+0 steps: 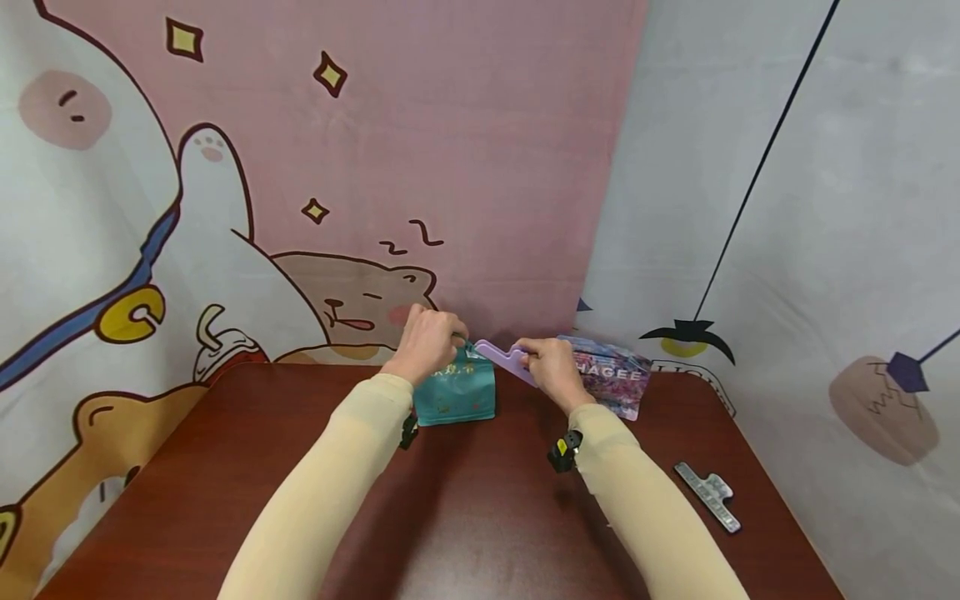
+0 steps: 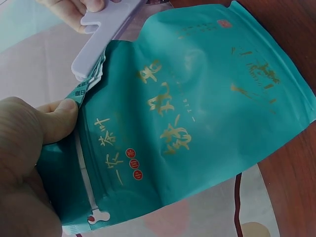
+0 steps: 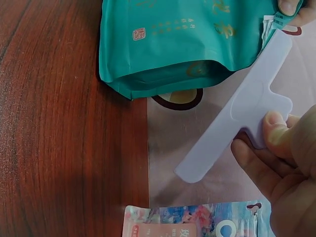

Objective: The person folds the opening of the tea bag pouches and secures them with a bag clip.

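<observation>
A teal tea bag (image 2: 197,98) with gold writing stands upright near the table's back edge in the head view. My left hand (image 1: 429,343) pinches its top edge between thumb and fingers. In my right hand (image 1: 553,368) is a lilac bag clip (image 3: 247,103), held by its handle between thumb and fingers. One end of the clip meets the bag's upper edge beside my left thumb (image 2: 64,116); whether the bag's edge lies inside the clip's jaws I cannot tell.
A colourful floral pouch (image 1: 611,379) lies behind my right hand. Toward the table's right edge is a clear grey bag clip (image 1: 708,497). A printed cloth (image 1: 480,167) hangs right behind the brown table (image 1: 487,517).
</observation>
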Demonstrator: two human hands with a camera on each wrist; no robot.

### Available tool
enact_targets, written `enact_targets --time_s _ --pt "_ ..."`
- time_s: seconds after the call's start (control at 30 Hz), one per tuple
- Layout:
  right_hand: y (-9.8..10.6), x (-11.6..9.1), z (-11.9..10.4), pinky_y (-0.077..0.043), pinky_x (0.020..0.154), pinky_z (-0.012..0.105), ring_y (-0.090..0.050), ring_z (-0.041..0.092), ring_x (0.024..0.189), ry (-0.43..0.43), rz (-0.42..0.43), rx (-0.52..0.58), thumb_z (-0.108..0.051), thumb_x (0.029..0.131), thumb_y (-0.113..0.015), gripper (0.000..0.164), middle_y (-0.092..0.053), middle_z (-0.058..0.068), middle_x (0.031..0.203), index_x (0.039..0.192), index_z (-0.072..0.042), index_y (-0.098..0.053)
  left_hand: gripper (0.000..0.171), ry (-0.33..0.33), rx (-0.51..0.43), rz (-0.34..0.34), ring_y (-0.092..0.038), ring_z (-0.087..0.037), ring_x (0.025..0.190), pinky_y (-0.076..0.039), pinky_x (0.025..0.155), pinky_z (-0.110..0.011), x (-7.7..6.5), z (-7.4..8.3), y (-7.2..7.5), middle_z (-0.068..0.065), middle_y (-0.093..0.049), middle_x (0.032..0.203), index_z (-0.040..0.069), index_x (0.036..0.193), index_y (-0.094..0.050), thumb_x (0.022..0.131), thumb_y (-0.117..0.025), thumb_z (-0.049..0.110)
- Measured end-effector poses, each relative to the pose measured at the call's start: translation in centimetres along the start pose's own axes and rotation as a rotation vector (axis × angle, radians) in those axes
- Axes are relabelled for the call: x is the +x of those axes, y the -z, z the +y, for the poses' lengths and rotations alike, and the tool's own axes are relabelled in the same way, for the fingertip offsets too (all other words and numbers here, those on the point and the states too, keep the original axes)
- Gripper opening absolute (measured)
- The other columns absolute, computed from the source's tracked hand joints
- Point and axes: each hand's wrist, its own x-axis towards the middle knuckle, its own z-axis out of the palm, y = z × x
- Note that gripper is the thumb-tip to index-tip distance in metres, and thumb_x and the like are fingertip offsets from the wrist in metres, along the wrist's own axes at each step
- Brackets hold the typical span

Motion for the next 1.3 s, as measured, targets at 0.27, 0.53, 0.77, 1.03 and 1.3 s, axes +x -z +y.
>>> enact_targets --time_s 0.27,0.53,0.77,1.03,1.3 --pt "-0.2 0.1 0.2 -0.06 0.07 0.042 -0.07 0.027 0.079 -0.014 -0.009 0.01 -0.002 0.094 -0.071 0.02 -0.078 0.014 0.101 0.109 -0.01 -0.082 0.019 -0.003 -0.009 -0.007 -0.071 -0.019 0.084 -0.04 0.086 -0.043 0.1 -0.2 -0.1 0.003 -0.08 0.098 0.019 0.097 -0.085 0.092 -0.073 0.005" --pt "-0.4 0.2 -0.1 -0.057 0.067 0.04 -0.068 0.026 0.074 0.042 0.027 -0.014 0.0 0.092 -0.072 0.02 -0.079 0.012 0.095 0.106 -0.009 -0.082 0.019 0.005 -0.001 -0.018 -0.07 -0.018 0.085 -0.04 0.086 -0.043 0.0 -0.1 0.0 0.004 -0.08 0.098 0.02 0.096 -0.085 0.092 -0.073 0.006" --pt "-0.5 0.2 -0.7 -0.058 0.067 0.041 -0.068 0.026 0.074 0.034 0.015 -0.003 -0.001 0.093 -0.071 0.019 -0.078 0.013 0.096 0.107 -0.01 -0.082 0.017 -0.006 -0.004 -0.006 -0.071 -0.02 0.085 -0.04 0.086 -0.044 0.1 -0.1 0.0 0.004 -0.08 0.097 0.02 0.095 -0.085 0.09 -0.075 0.008" --pt "-0.6 0.3 -0.8 -0.061 0.072 0.044 -0.07 0.028 0.078 -0.012 -0.017 0.007 -0.003 0.095 -0.071 0.02 -0.078 0.015 0.101 0.11 -0.012 -0.082 0.016 -0.003 0.0 -0.004 -0.071 -0.02 0.083 -0.04 0.085 -0.044 0.2 -0.2 -0.1 0.004 -0.08 0.096 0.02 0.095 -0.085 0.091 -0.075 0.009" --pt "-0.8 0.4 -0.7 -0.06 0.07 0.042 -0.071 0.026 0.077 0.018 0.009 0.019 -0.003 0.095 -0.071 0.019 -0.078 0.013 0.098 0.107 -0.013 -0.082 0.012 0.007 -0.002 -0.01 -0.071 -0.02 0.085 -0.04 0.086 -0.044 0.4 -0.1 -0.1 0.003 -0.08 0.098 0.02 0.095 -0.085 0.092 -0.077 0.012"
